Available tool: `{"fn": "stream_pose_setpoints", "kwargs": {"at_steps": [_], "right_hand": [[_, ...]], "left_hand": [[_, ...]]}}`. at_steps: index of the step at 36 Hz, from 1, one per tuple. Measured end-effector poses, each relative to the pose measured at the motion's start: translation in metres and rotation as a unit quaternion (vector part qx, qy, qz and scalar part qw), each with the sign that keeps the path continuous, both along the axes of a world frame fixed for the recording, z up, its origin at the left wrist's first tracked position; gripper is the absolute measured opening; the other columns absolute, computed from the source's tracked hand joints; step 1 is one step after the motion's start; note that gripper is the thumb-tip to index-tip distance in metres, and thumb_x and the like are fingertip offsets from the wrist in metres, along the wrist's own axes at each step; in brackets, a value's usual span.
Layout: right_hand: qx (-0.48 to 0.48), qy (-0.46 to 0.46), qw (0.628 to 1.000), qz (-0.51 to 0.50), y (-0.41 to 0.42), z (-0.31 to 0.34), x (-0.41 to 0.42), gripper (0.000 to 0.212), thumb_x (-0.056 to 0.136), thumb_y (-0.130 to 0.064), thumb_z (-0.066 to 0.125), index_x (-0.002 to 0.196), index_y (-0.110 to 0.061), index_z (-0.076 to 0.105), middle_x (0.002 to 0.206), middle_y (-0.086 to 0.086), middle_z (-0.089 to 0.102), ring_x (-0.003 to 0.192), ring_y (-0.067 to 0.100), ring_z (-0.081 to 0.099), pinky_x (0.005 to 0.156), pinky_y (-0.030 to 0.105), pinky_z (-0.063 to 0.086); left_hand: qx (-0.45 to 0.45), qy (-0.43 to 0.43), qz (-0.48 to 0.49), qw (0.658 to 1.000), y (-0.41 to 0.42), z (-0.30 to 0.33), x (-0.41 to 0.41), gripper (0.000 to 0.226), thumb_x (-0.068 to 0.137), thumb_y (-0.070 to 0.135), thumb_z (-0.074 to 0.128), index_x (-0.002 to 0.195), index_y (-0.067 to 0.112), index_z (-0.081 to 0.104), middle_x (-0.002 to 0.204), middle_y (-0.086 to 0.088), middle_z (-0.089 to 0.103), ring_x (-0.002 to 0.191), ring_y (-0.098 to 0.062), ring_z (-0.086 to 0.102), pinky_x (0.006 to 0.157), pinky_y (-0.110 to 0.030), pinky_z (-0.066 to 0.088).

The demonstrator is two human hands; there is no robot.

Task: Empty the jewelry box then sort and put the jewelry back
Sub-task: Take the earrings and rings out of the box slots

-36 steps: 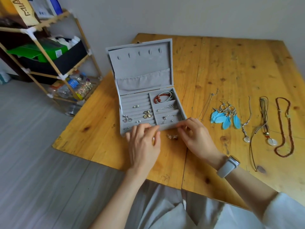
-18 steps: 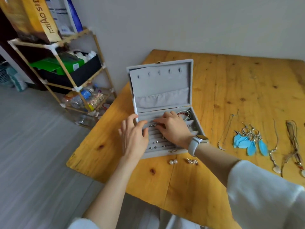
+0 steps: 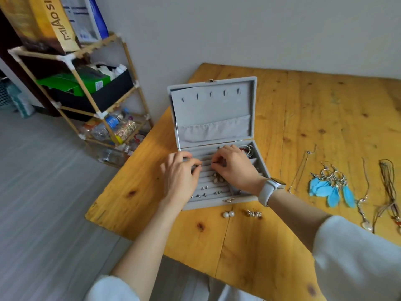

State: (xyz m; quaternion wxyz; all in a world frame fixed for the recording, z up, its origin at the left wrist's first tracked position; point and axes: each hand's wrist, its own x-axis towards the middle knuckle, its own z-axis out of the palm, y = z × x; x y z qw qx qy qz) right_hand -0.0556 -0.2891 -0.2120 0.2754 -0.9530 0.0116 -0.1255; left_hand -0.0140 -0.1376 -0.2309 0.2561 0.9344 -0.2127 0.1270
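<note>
The grey jewelry box (image 3: 208,204) stands open on the wooden table (image 3: 325,118), with its lid (image 3: 212,111) upright. Small rings and studs (image 3: 205,187) and a butterfly-shaped piece (image 3: 218,178) sit in its ring rolls. A red bracelet (image 3: 245,149) lies in the back right compartment. My left hand (image 3: 180,174) presses bent fingertips on the upper ring rolls. My right hand (image 3: 233,166), with a white watch on its wrist, has curled fingers pinching something small there, which the fingers hide. Pearl earrings (image 3: 228,213) and silver earrings (image 3: 254,213) lie in front of the box.
To the right on the table lie a thin chain (image 3: 301,170), blue feather earrings (image 3: 332,187), a pendant necklace (image 3: 364,203) and a cord necklace (image 3: 388,192). A wooden shelf rack (image 3: 86,88) with boxes and bottles stands left of the table by the wall.
Both hands have moved from the table in front of the box up over the ring rolls. The view has shifted left and closer, so the pearl earrings now show.
</note>
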Motion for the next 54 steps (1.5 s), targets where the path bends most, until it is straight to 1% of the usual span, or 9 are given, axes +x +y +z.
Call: {"fn": "stream_pose_setpoints", "kwargs": {"at_steps": [6, 11, 16, 22, 26, 29, 38, 44, 54], "right_hand": [[0.099, -0.035, 0.994, -0.027, -0.018, 0.014, -0.026, 0.004, 0.083, -0.010, 0.061, 0.083, -0.013, 0.064, 0.083, -0.006, 0.057, 0.083, 0.011, 0.047, 0.072, 0.017, 0.035], [0.155, -0.076, 0.983, -0.069, -0.030, 0.025, -0.068, 0.011, 0.084, -0.009, 0.062, 0.079, -0.019, 0.060, 0.074, -0.016, 0.054, 0.073, 0.007, 0.049, 0.068, 0.018, 0.036], [0.185, -0.059, 0.976, -0.104, -0.037, 0.009, -0.120, 0.009, 0.084, -0.011, 0.062, 0.082, -0.020, 0.062, 0.079, -0.014, 0.058, 0.076, 0.006, 0.052, 0.065, 0.008, 0.036], [0.173, -0.016, 0.973, -0.155, -0.046, -0.019, -0.166, 0.011, 0.084, -0.013, 0.063, 0.080, -0.023, 0.062, 0.081, -0.003, 0.055, 0.076, 0.014, 0.047, 0.071, 0.026, 0.036], [0.138, -0.001, 0.975, -0.175, -0.046, -0.026, -0.180, 0.006, 0.086, -0.018, 0.061, 0.086, -0.019, 0.066, 0.086, -0.001, 0.051, 0.085, 0.014, 0.040, 0.070, 0.021, 0.028], [0.104, -0.009, 0.977, -0.185, -0.044, -0.029, -0.181, 0.008, 0.086, -0.017, 0.062, 0.088, -0.014, 0.069, 0.083, -0.003, 0.048, 0.084, 0.015, 0.039, 0.069, 0.023, 0.022], [0.052, -0.024, 0.971, -0.231, -0.041, -0.035, -0.168, 0.013, 0.086, -0.019, 0.062, 0.094, -0.014, 0.071, 0.083, 0.001, 0.054, 0.083, 0.016, 0.038, 0.071, 0.029, 0.026], [0.053, -0.060, 0.967, -0.241, -0.041, -0.041, -0.168, 0.010, 0.083, -0.011, 0.064, 0.089, -0.012, 0.072, 0.079, 0.005, 0.055, 0.080, 0.017, 0.038, 0.070, 0.030, 0.027], [0.051, -0.074, 0.966, -0.241, -0.044, -0.042, -0.173, 0.011, 0.082, -0.010, 0.065, 0.090, -0.009, 0.073, 0.075, 0.004, 0.049, 0.076, 0.020, 0.038, 0.068, 0.030, 0.030]], "left_hand": [[-0.045, 0.044, 0.018, 0.998, -0.003, 0.008, -0.003, 0.003, 0.079, 0.026, 0.070, 0.082, 0.024, 0.070, 0.110, 0.009, 0.057, 0.111, -0.018, 0.041, 0.085, -0.032, 0.021], [-0.142, -0.011, 0.039, 0.989, 0.004, 0.018, -0.034, 0.008, 0.074, 0.016, 0.074, 0.078, 0.020, 0.069, 0.096, 0.008, 0.063, 0.103, -0.022, 0.048, 0.082, -0.032, 0.029], [-0.235, -0.013, -0.043, 0.971, -0.003, 0.011, -0.097, 0.004, 0.074, 0.020, 0.068, 0.076, 0.017, 0.066, 0.079, 0.014, 0.057, 0.084, -0.015, 0.051, 0.078, -0.021, 0.035], [-0.194, 0.015, -0.088, 0.977, -0.043, -0.021, -0.152, 0.009, 0.071, 0.029, 0.067, 0.074, 0.023, 0.072, 0.074, 0.009, 0.063, 0.078, -0.010, 0.044, 0.072, -0.030, 0.036], [-0.124, 0.015, -0.042, 0.991, -0.063, -0.027, -0.164, 0.009, 0.063, 0.033, 0.069, 0.071, 0.030, 0.072, 0.073, 0.008, 0.060, 0.078, -0.012, 0.041, 0.069, -0.032, 0.023], [-0.108, 0.013, -0.022, 0.994, -0.070, -0.027, -0.165, 0.010, 0.064, 0.034, 0.068, 0.071, 0.029, 0.073, 0.072, 0.005, 0.059, 0.077, -0.017, 0.047, 0.069, -0.032, 0.023], [-0.078, -0.031, -0.009, 0.996, -0.087, -0.027, -0.156, 0.012, 0.069, 0.032, 0.064, 0.075, 0.029, 0.074, 0.070, 0.007, 0.056, 0.076, -0.012, 0.037, 0.064, -0.030, 0.012], [-0.059, -0.028, -0.028, 0.997, -0.092, -0.026, -0.155, 0.013, 0.070, 0.032, 0.064, 0.078, 0.030, 0.074, 0.071, 0.007, 0.056, 0.074, -0.020, 0.051, 0.065, -0.032, 0.016], [-0.059, -0.030, -0.060, 0.996, -0.094, -0.031, -0.154, 0.017, 0.070, 0.031, 0.065, 0.084, 0.030, 0.075, 0.071, 0.007, 0.055, 0.075, -0.015, 0.040, 0.066, -0.030, 0.014]]}}
